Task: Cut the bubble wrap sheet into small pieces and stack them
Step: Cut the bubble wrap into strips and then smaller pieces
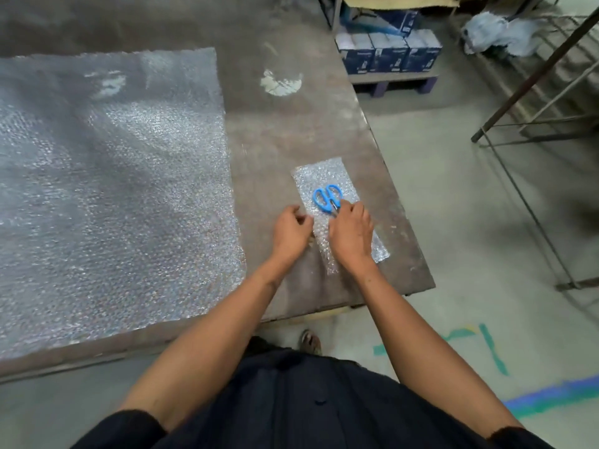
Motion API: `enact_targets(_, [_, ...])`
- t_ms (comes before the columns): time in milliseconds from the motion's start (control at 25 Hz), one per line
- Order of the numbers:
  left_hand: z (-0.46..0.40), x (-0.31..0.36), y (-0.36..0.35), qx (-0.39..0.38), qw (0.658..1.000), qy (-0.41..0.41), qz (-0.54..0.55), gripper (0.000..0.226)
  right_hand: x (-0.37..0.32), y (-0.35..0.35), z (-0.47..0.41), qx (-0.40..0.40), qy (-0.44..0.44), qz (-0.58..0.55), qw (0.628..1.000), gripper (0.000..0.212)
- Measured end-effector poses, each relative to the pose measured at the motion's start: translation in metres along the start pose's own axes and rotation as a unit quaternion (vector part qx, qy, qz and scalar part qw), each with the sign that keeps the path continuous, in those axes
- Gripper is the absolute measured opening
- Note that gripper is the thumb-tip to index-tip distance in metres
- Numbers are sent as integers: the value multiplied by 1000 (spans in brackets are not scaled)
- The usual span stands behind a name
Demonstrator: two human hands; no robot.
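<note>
Brown worktable (291,124), far and left parts cut off by the frame. Big bubble wrap sheet (113,196) lies flat on its left side, left edge out of view. Small cut strip of bubble wrap (324,176) sits near the table's right edge, well apart from the sheet; whether it's one piece or a stack I can't tell. Both hands cover its near half. Right hand (351,236) rests on the strip, fingertips pinching the blade end of the blue scissors (328,198); blades hidden. Left hand (291,233) at the strip's left edge, fingers loosely curled; actual grip unclear.
</note>
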State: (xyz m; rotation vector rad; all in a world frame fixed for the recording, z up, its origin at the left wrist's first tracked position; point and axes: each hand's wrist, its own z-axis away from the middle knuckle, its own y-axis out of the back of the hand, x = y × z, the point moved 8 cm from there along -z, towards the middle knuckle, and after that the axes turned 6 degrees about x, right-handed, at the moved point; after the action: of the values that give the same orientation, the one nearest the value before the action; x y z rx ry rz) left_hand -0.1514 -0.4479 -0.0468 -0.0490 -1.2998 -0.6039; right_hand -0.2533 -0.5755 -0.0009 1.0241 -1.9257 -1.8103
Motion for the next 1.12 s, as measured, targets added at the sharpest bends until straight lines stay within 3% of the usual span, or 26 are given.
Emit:
enact_targets(80, [-4, 0, -16, 14, 995, 79, 59, 37, 3, 0, -8, -34, 15, -37, 999, 41])
enact_targets(200, [-1, 7, -16, 51, 992, 103, 48, 6, 12, 1, -16, -85, -32, -143, 985, 52])
enact_targets(280, [0, 7, -12, 63, 993, 100, 8, 13, 18, 3, -20, -125, -68, -182, 973, 63])
enact_targets(440, [2, 5, 3, 62, 995, 74, 7, 31, 19, 4, -27, -193, -80, -198, 958, 22])
enact_targets(520, [9, 12, 13, 61, 994, 58, 65, 33, 13, -2, -24, -251, -139, -319, 903, 24])
enact_targets(600, [20, 20, 28, 69, 985, 61, 144, 24, -7, -2, -13, -301, -201, -479, 800, 8])
enact_targets(640, [26, 24, 36, 70, 978, 70, 182, 22, -22, 2, -10, -313, -191, -519, 772, 7])
enact_targets(680, [32, 29, 42, 64, 971, 76, 218, 22, -34, 5, -6, -313, -169, -528, 771, 20])
enact_targets(800, [38, 33, 59, 41, 955, 75, 284, 31, -57, 12, -3, -250, -110, -500, 822, 42])
enact_targets(1000, [44, 31, 99, 78, 958, 63, 269, 20, -86, 13, 2, -205, -53, -410, 887, 23])
enact_targets(1120, [42, 27, 118, 88, 965, 69, 239, 23, -104, 21, 9, -201, -20, -368, 907, 22])
